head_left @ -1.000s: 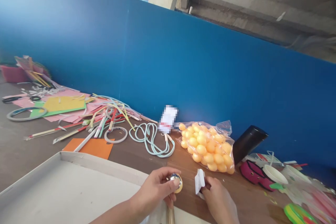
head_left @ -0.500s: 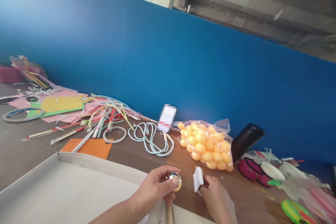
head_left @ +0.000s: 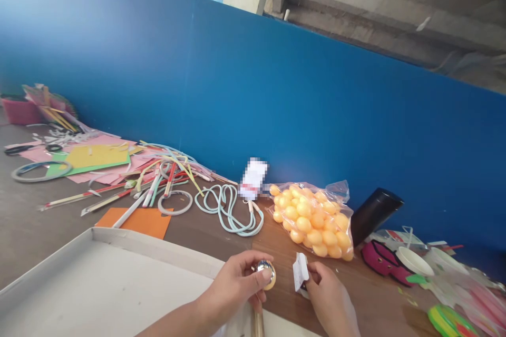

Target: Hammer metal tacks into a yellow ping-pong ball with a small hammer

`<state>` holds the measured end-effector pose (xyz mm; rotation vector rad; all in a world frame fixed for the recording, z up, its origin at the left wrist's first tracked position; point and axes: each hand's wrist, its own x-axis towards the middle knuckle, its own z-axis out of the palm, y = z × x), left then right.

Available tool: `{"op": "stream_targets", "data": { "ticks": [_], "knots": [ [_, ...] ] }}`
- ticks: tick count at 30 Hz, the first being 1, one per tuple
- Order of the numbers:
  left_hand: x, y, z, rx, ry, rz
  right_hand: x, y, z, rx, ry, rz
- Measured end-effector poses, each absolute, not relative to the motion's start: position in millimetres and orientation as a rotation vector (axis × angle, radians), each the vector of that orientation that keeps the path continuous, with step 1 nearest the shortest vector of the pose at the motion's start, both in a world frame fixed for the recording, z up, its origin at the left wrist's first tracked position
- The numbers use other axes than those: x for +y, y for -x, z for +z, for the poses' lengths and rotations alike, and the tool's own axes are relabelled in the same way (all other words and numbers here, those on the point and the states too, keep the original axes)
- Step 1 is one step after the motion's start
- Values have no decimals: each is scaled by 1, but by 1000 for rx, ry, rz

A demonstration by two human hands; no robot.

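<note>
My left hand [head_left: 241,281] is closed on a shiny metallic ball [head_left: 265,275], pinched between thumb and fingers. Below that hand a gold-coloured rod [head_left: 258,322] runs down out of view; whether it joins the ball I cannot tell. To the right, my right hand [head_left: 328,289] grips a small folded white card [head_left: 300,271] by its edge, with something dark at its lower side. A gap separates the two hands. Under my left forearm lies the shallow white box [head_left: 154,245].
Behind the hands sit a bag of orange balls [head_left: 312,221], a looped light-blue rope [head_left: 227,216] and a tilted black cylinder [head_left: 375,213]. Coloured paper [head_left: 97,155] and straws spread leftward. A magenta cuff [head_left: 381,258] and green-yellow disc [head_left: 448,321] lie right. A blue partition [head_left: 253,89] stands behind.
The view has shifted slightly, so the scene sits a little further right. The white card is tilted a bit more in my right hand. Both hands keep their hold.
</note>
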<state>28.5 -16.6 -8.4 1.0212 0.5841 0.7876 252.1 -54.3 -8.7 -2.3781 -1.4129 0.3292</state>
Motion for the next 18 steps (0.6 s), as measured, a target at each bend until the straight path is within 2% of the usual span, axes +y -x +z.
{"op": "stream_targets", "data": {
  "ticks": [18],
  "knots": [
    [-12,-27,-10,530,-941,751,-59,-260,-12,-1256,2200,202]
  ]
}}
